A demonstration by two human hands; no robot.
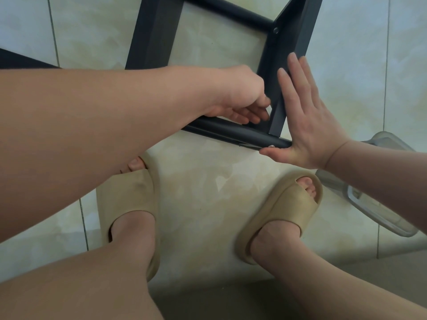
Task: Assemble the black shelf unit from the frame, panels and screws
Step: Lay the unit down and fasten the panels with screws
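Item: black metal shelf frame [152, 38], two flat uprights joined by round cross tubes, lying on a pale glossy tiled floor [208, 181], partly assembled.

Right hand [307, 125]: open, fingers straight and together, palm flat against the outer face of the right-side flat black upright [295, 26]. The thumb lies under the end of the near round black tube [231, 131]. Judged purpose: bracing the joint so upright and tube stay square while the fastening is worked.

Silver screw head [272, 146]: sits in the tube end, just above the right thumb.

Left hand [238, 93]: reaches across into the inner corner of the same joint, just beside the right hand's fingers, fingers curled toward the corner above the near tube. Whether it pinches a small fastener or only touches the metal cannot be told. Likely it serves the inside of that screw.

Second silver screw [275, 30]: already seated at the far joint, beyond the right fingertips, where the far round black tube [231, 12] meets the upright.

Dark flat panel [16, 60]: edge only, behind the left forearm.

Clear plastic container [379, 199]: on the floor beneath the right forearm, contents not visible.

Beige foam slide sandals [129, 195]: on the person's feet, below both hands.
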